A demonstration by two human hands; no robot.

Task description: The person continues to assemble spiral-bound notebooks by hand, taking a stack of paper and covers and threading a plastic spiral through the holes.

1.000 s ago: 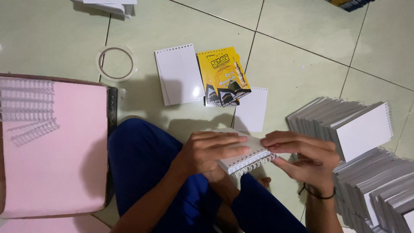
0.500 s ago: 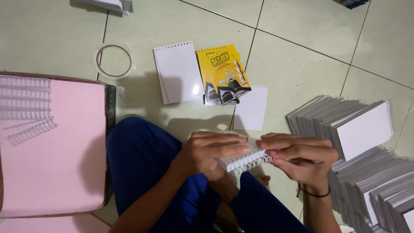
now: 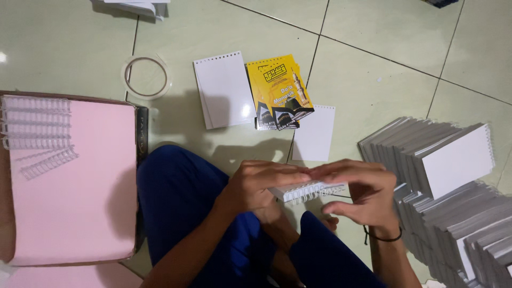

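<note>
Gripping small white paper booklet (image 3: 298, 191) with wire spiral edge, left hand (image 3: 261, 186) fingers clamped on it, right hand (image 3: 357, 194) fingers together flat over coil, glossy tile floor (image 3: 373, 69)

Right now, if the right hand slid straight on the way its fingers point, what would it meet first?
The right hand points leftward over the small wire-bound booklet. Its fingertips already seem to meet the left hand, so that hand comes first, though depth is hard to judge.

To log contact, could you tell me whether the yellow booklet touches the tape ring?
Apart: the head view shows the yellow booklet and tape ring separated by a white notepad.
</note>
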